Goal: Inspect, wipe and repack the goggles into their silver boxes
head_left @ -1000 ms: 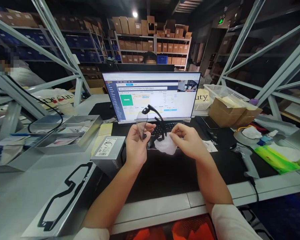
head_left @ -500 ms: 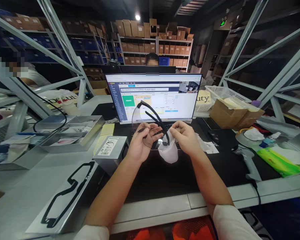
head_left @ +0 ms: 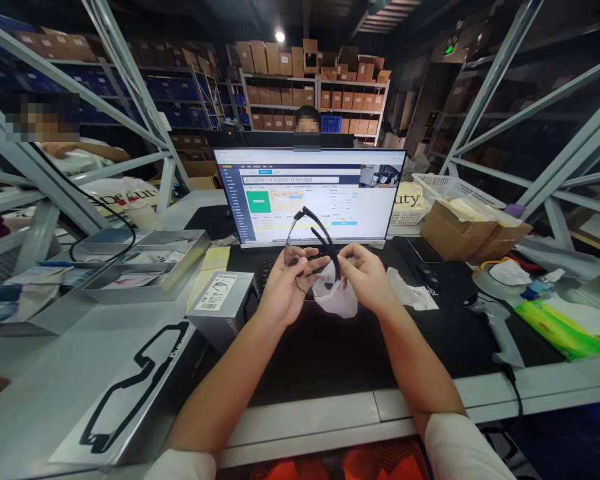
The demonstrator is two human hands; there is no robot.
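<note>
A pair of glasses [head_left: 326, 228] with a dark frame and clear lens is held up before the monitor. My left hand [head_left: 283, 293] pinches it at the left side, some fingers spread. Fingers of my right hand [head_left: 369, 275] close on a white cloth [head_left: 339, 301] against the dark temple; the cloth hangs down between the hands. Part of the lens is hidden behind my left fingers. Left of my left forearm stands a grey box [head_left: 225, 303] with a glasses label.
A monitor [head_left: 310, 200] stands ahead. To the left lie a large box lid with a glasses print [head_left: 130, 393] and grey trays [head_left: 155, 267]. On the right are a barcode scanner [head_left: 495, 327], a green wipes pack [head_left: 560, 327] and a cardboard box [head_left: 455, 230]. Two people are beyond.
The glasses have turned so the lens shows more edge-on and sit slightly lower. My right hand has shifted a little left with the cloth along the temple.
</note>
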